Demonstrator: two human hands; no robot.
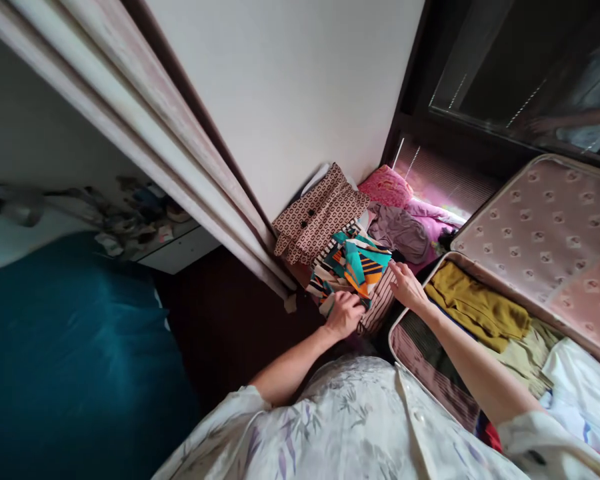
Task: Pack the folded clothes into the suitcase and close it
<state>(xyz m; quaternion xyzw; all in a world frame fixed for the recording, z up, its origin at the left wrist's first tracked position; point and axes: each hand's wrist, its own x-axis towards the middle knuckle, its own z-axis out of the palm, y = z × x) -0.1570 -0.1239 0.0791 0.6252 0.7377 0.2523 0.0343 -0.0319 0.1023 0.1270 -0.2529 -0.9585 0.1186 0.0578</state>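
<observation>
Left hand grips the colourful cloth edge; right hand, fingers loose, touches it beside the suitcase.

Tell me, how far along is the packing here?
Some is done: a mustard garment and pale clothes already lie in the open suitcase. In hand: the left hand and right hand rest on a colourful patterned cloth. Left: purple and pink clothes beside the wall.
</observation>
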